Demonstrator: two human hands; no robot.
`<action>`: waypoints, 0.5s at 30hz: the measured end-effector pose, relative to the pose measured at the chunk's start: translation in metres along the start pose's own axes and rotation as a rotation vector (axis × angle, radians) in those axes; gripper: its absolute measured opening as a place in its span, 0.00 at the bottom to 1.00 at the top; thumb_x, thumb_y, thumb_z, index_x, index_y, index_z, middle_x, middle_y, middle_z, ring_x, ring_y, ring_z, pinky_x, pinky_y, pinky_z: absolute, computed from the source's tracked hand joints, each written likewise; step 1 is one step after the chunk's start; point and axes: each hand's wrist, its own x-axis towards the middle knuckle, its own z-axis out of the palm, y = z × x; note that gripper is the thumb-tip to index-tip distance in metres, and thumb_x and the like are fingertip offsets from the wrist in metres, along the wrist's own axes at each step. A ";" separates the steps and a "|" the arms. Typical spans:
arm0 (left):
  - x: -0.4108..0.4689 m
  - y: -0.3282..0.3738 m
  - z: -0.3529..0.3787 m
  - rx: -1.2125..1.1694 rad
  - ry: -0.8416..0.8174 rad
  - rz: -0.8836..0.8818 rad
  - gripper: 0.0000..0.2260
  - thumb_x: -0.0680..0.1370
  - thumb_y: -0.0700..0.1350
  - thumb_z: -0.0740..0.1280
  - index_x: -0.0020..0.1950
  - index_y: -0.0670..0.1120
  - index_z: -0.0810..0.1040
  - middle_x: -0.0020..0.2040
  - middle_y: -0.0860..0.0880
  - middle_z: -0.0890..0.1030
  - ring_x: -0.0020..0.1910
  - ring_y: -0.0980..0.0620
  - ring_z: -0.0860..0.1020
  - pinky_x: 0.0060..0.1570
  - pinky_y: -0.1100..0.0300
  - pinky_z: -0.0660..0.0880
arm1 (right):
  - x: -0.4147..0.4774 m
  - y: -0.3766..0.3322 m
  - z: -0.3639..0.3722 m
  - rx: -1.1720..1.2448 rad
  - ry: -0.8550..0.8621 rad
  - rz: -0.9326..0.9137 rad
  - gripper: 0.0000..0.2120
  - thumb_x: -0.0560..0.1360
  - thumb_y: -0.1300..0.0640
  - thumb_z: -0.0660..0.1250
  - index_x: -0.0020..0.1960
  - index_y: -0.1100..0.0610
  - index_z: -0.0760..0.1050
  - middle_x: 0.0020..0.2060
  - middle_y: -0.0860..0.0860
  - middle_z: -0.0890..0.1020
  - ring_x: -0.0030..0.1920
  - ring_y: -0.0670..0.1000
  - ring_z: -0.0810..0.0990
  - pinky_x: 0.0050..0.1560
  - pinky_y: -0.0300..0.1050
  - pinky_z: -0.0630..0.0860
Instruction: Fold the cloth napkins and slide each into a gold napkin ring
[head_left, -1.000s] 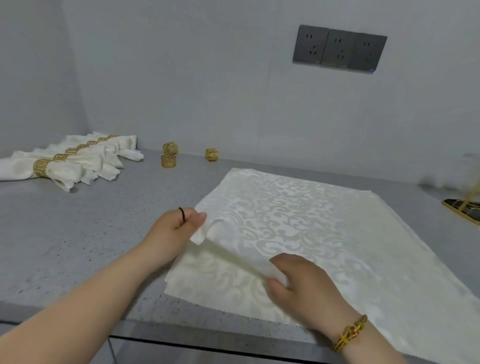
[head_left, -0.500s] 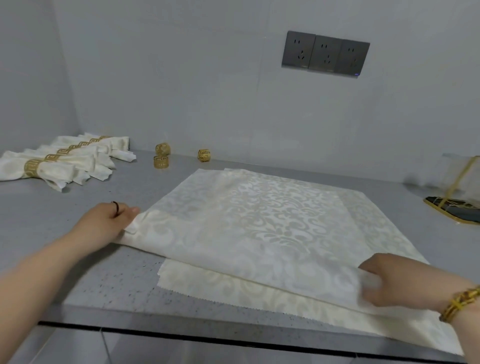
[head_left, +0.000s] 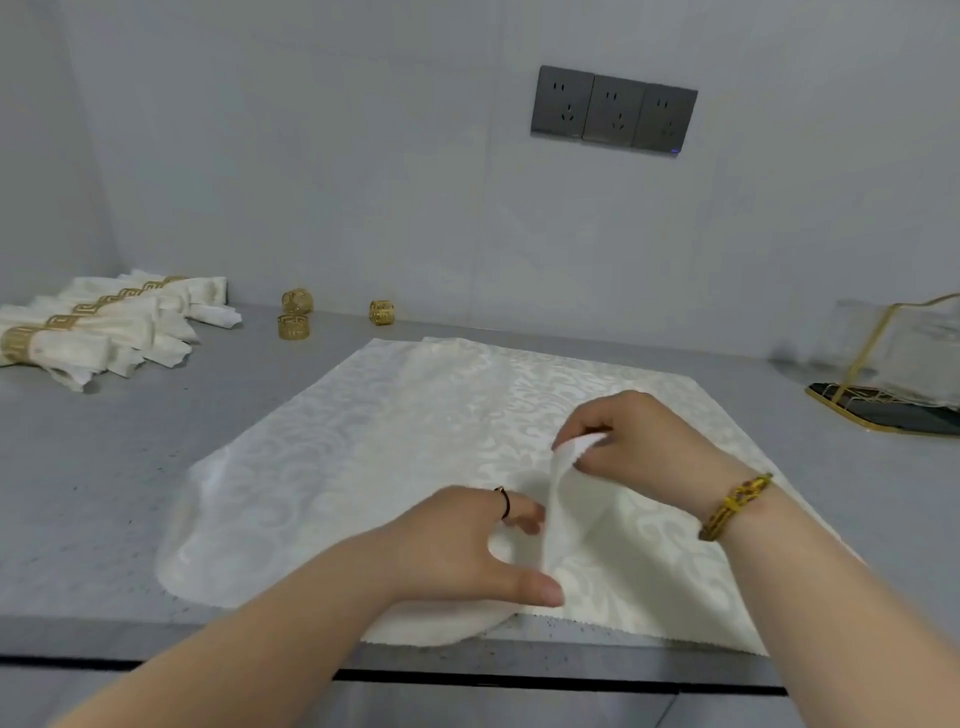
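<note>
My right hand (head_left: 649, 447) pinches a lifted corner of the napkin (head_left: 395, 447), spread mid-frame on the surface (head_left: 78, 493), my left hand (head_left: 457, 545) curls its grip round the strip beneath, and I judge an uneven pull could skew the fold or drag cloth off the near edge.
</note>
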 end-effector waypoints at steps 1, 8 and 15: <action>-0.001 0.000 0.004 -0.101 -0.008 -0.032 0.20 0.68 0.59 0.71 0.58 0.60 0.71 0.57 0.62 0.75 0.58 0.62 0.71 0.58 0.67 0.67 | 0.004 0.000 0.005 0.039 0.056 0.000 0.12 0.69 0.65 0.64 0.35 0.48 0.75 0.33 0.38 0.77 0.37 0.37 0.76 0.38 0.27 0.69; 0.007 -0.012 0.007 -0.260 0.394 -0.238 0.20 0.78 0.44 0.62 0.29 0.46 0.57 0.27 0.52 0.60 0.22 0.58 0.61 0.25 0.67 0.60 | 0.026 0.011 0.033 0.186 0.168 0.034 0.15 0.72 0.57 0.68 0.58 0.51 0.72 0.47 0.42 0.74 0.51 0.43 0.73 0.52 0.34 0.68; -0.001 -0.067 -0.034 -0.194 0.392 -0.404 0.16 0.79 0.45 0.60 0.32 0.43 0.66 0.30 0.50 0.69 0.29 0.54 0.68 0.28 0.67 0.62 | 0.025 0.067 0.042 0.143 -0.174 0.316 0.32 0.73 0.49 0.67 0.72 0.49 0.57 0.70 0.46 0.63 0.70 0.49 0.62 0.67 0.40 0.60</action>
